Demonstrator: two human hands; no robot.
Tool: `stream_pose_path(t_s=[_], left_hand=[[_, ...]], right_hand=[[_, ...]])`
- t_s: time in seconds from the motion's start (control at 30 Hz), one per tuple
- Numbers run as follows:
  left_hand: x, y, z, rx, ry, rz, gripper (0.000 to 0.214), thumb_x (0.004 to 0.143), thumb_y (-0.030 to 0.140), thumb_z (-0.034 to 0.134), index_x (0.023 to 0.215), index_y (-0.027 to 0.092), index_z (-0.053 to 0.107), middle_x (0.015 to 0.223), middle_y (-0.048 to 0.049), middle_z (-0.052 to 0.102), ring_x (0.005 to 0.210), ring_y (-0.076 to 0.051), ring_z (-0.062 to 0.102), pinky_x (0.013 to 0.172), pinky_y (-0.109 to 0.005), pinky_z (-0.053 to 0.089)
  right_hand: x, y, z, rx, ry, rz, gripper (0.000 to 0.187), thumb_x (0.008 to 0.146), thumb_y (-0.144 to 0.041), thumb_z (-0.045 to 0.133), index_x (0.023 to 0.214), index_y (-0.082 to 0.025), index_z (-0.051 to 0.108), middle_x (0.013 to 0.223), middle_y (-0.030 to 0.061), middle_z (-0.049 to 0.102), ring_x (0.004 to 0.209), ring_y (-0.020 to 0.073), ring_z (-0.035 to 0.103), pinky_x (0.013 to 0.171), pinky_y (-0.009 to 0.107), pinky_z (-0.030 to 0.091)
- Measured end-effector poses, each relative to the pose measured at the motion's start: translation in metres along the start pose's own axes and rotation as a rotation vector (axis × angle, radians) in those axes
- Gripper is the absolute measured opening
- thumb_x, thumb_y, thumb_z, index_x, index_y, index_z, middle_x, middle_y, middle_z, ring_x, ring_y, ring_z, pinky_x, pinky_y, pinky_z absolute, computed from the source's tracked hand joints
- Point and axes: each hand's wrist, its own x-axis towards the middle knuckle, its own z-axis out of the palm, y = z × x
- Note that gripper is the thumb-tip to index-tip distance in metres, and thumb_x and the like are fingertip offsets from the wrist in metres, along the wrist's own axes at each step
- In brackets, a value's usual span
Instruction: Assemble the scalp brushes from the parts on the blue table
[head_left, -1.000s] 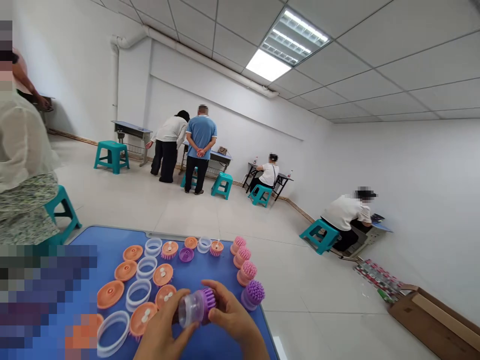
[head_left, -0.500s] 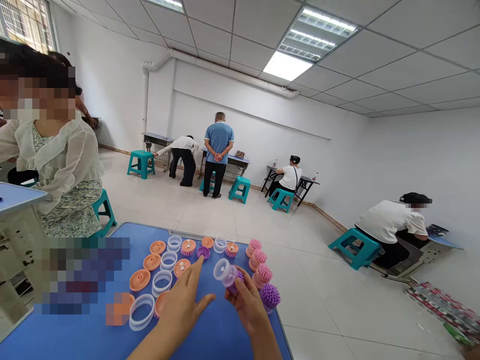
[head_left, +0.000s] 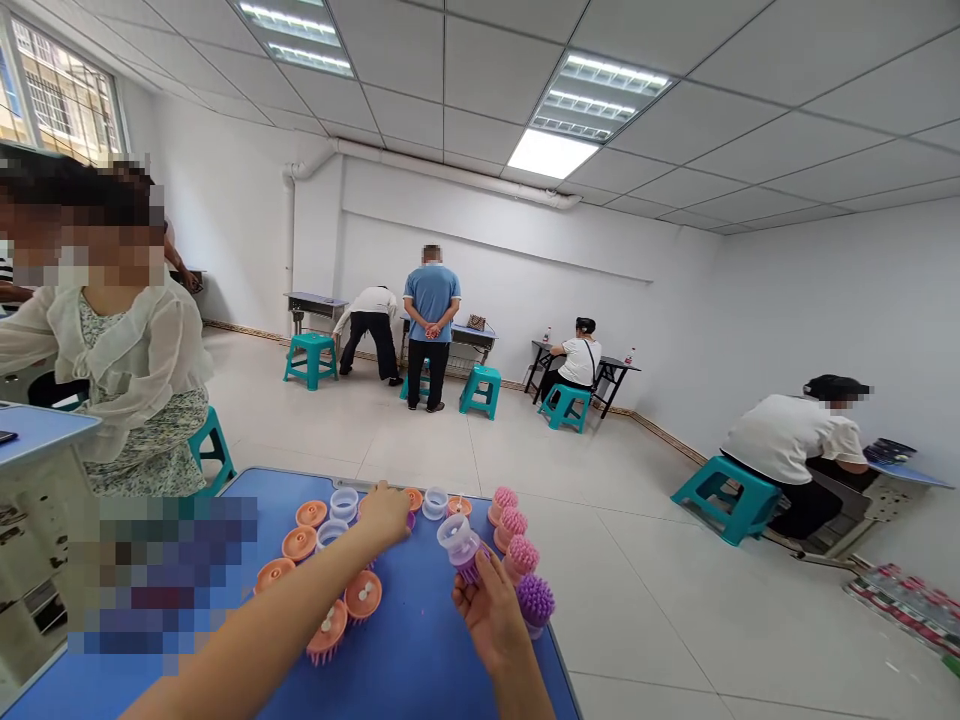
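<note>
My right hand (head_left: pixel 491 610) is closed around a purple scalp brush (head_left: pixel 466 560), its bristles down, with a clear collar (head_left: pixel 454 535) on its upper end. My left hand (head_left: pixel 386 518) reaches across to the far row of parts, fingers bent downward and mostly hidden. It closes at a small purple cap (head_left: pixel 411 521), whose edge shows beside the fingers. Below my left forearm lie orange bristled discs (head_left: pixel 364 596) with white pegs. Clear rings (head_left: pixel 344 503) and orange caps (head_left: pixel 299 543) stand farther left, some covered by the arm.
Along the blue table's (head_left: pixel 427 660) right edge stand pink bristled brushes (head_left: pixel 521 556) and a purple bristled brush (head_left: pixel 536 602). A seated person (head_left: pixel 142 380) is at the left. Green stools (head_left: pixel 480 390) and other people are farther off. Packs of bottles (head_left: pixel 904 600) lie on the floor at right.
My left hand has moved forward from above the near parts to the purple cap, its fingers now bent down. My right hand keeps hold of the purple brush. The view has tilted slightly up.
</note>
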Motion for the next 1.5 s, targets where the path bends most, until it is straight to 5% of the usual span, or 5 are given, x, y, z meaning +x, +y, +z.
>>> stream_pose_path(t_s=[0.67,0.83,1.0,1.27,1.5], left_hand=[[0.012,-0.003,0.030,-0.019,0.038,-0.053,0.031,0.078,0.023,0.061,0.107,0.012,0.055,0.104,-0.0107,0.061,0.100,-0.026,0.055,0.088,-0.048,0.041],[-0.013,0.006,0.015,-0.059,0.139,0.055,0.046,0.060,0.006,0.062,0.105,0.012,0.056,0.100,-0.0153,0.065,0.106,-0.032,0.051,0.098,-0.050,0.025],[-0.056,0.014,0.007,-0.139,0.160,0.136,0.048,0.059,0.012,0.056,0.107,0.013,0.054,0.103,-0.0127,0.063,0.103,-0.028,0.051,0.089,-0.037,0.039],[-0.093,0.005,0.016,-0.542,0.216,0.071,0.063,0.059,0.014,0.052,0.122,0.019,0.046,0.116,-0.0114,0.058,0.109,-0.028,0.051,0.092,-0.040,0.039],[-0.096,0.008,0.030,-1.039,0.297,0.044,0.043,0.065,0.017,0.056,0.107,0.021,0.056,0.111,-0.0079,0.059,0.105,-0.024,0.054,0.093,-0.035,0.042]], right_hand=[[-0.002,0.001,0.003,-0.020,-0.016,-0.015,0.035,0.052,-0.035,0.080,0.080,-0.024,0.061,0.061,-0.0046,0.063,0.051,0.0115,0.058,0.049,0.024,0.047],[-0.001,0.003,0.000,-0.031,-0.004,-0.039,0.038,0.053,-0.035,0.080,0.084,-0.024,0.062,0.066,-0.0034,0.065,0.053,0.0124,0.059,0.052,0.025,0.048],[0.000,0.005,0.000,-0.101,-0.022,-0.024,0.045,0.051,-0.037,0.080,0.089,-0.023,0.060,0.066,-0.0028,0.065,0.053,0.0113,0.058,0.052,0.023,0.046],[0.000,0.009,-0.001,-0.137,-0.099,0.021,0.042,0.054,-0.038,0.079,0.089,-0.023,0.061,0.069,-0.0019,0.065,0.056,0.0107,0.057,0.055,0.024,0.046],[0.001,0.010,-0.005,-0.118,-0.120,-0.020,0.035,0.059,-0.034,0.077,0.090,-0.025,0.062,0.078,-0.0004,0.066,0.062,0.0116,0.056,0.057,0.024,0.047]])
